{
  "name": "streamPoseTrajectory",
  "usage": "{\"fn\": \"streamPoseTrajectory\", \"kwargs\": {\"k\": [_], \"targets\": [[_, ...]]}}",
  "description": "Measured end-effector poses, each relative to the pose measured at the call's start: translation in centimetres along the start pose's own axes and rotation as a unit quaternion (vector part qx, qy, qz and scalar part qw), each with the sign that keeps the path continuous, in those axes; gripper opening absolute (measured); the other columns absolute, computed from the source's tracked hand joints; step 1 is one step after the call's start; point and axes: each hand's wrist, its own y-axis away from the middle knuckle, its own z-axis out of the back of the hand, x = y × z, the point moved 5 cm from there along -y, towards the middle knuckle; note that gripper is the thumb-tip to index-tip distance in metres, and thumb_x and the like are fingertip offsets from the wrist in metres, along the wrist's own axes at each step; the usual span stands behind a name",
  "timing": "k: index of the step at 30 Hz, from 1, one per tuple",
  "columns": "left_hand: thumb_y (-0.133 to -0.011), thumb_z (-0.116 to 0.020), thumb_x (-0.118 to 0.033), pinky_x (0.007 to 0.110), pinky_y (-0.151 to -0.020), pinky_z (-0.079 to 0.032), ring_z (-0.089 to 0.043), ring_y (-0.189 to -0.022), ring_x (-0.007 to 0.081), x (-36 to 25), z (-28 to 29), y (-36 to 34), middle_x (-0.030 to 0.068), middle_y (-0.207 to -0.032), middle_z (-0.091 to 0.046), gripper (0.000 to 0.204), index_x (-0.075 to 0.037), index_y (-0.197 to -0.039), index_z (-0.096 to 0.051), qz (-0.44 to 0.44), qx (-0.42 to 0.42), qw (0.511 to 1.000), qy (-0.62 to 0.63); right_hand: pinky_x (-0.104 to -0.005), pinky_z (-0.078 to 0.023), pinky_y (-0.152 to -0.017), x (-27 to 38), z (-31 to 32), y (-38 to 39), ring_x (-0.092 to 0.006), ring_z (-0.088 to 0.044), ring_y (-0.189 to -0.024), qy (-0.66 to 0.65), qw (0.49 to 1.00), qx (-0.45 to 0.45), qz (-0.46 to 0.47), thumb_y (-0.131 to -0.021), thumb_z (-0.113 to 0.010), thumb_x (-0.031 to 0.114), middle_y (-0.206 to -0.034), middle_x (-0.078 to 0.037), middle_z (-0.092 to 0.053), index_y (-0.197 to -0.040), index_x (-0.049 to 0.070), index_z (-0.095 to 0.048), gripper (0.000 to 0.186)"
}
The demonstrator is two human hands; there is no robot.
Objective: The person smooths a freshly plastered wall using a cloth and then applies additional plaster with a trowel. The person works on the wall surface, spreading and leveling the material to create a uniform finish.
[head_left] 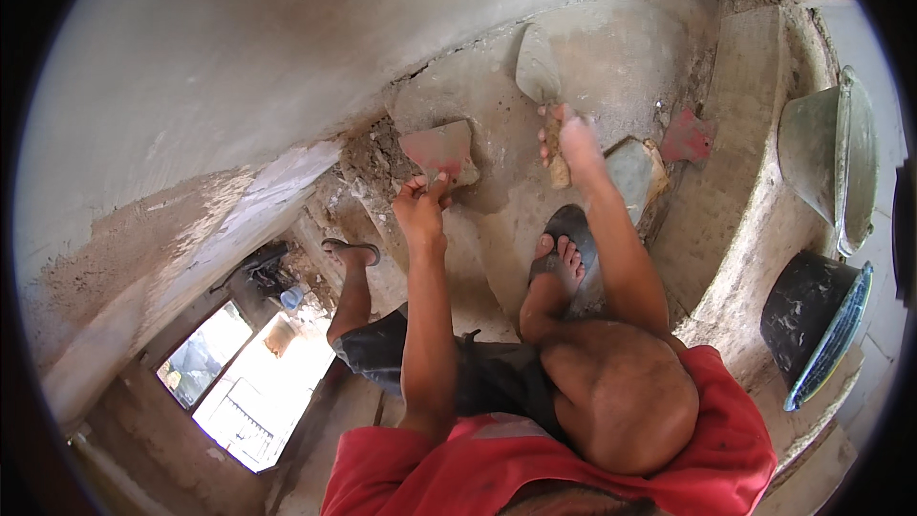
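My left hand (pixel 420 208) pinches the lower edge of a flat, broken piece of tile (pixel 435 145), grey with reddish patches. My right hand (pixel 578 145), slightly blurred, is closed round the wooden handle of a trowel (pixel 538 67). The trowel's pale, mortar-smeared blade points away from me, over the rough grey floor (pixel 501 153) near the foot of the wall. A gap separates the blade from the tile piece. Right of my right wrist lies a grey broken slab (pixel 630 172), and beyond it a red broken piece (pixel 686 136).
A plastered wall (pixel 239 38) runs along the far and left side. At the right stand a grey-green bucket (pixel 807 139) and a black bucket (pixel 798 311), beside a raised step (pixel 731 172). My sandalled foot (pixel 564 258) is close below the trowel. A bright opening (pixel 267 392) lies lower left.
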Motion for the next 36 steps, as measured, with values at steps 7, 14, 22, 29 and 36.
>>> {"fn": "streamPoseTrajectory", "kwargs": {"k": [7,14,22,29,36], "targets": [[-0.088,-0.083,-0.008,0.027,-0.067,-0.053,-0.073,-0.089,0.0155,0.5,-0.9,0.0,0.0043,-0.095,-0.071,0.031,-0.005,-0.108,-0.059,0.010,-0.005,1.000,0.028,-0.0362,-0.050,-0.046,-1.6,-4.0,0.8,-0.0191,-0.058,-0.050,-0.029,0.990,0.137,-0.015,-0.108,-0.046,0.027,-0.076,-0.010,-0.065,-0.121,-0.002,-0.066,0.038],[-0.089,-0.083,-0.010,0.030,-0.070,-0.054,-0.072,-0.089,0.0156,0.9,-0.3,-1.2,0.0042,-0.099,-0.073,0.034,-0.006,-0.111,-0.057,0.004,0.003,1.000,0.017,-0.0377,-0.051,-0.047,-2.1,-1.4,-0.2,-0.0205,-0.063,-0.052,0.121,0.990,-0.020,0.068,-0.105,-0.048,0.023,-0.076,-0.012,-0.067,-0.131,-0.004,-0.065,0.041],[-0.088,-0.083,-0.010,0.030,-0.069,-0.054,-0.072,-0.089,0.0169,1.1,-0.2,-1.6,0.0068,-0.100,-0.073,0.038,-0.004,-0.114,-0.056,-0.008,-0.022,0.999,0.025,-0.0357,-0.048,-0.046,-2.6,-3.5,-0.7,-0.0193,-0.057,-0.048,0.304,0.936,0.030,0.174,-0.106,-0.047,0.023,-0.073,-0.010,-0.063,-0.121,-0.004,-0.064,0.036],[-0.087,-0.085,-0.010,0.030,-0.069,-0.054,-0.069,-0.083,0.0153,1.1,0.3,-1.5,0.0035,-0.092,-0.068,0.038,-0.003,-0.111,-0.056,-0.011,-0.011,0.999,0.043,-0.0366,-0.048,-0.046,-0.3,1.3,0.8,-0.0184,-0.055,-0.051,0.074,0.997,0.027,0.021,-0.107,-0.043,0.029,-0.075,-0.009,-0.062,-0.121,0.000,-0.065,0.039],[-0.086,-0.085,-0.009,0.030,-0.068,-0.055,-0.066,-0.076,0.0134,1.3,-0.1,-1.1,0.0031,-0.089,-0.068,0.036,-0.005,-0.109,-0.057,-0.005,-0.022,0.999,0.035,-0.0363,-0.048,-0.046,-1.8,-4.3,0.3,-0.0181,-0.054,-0.053,-0.064,0.989,0.128,-0.042,-0.106,-0.041,0.033,-0.075,-0.008,-0.060,-0.118,0.001,-0.064,0.042]]}}
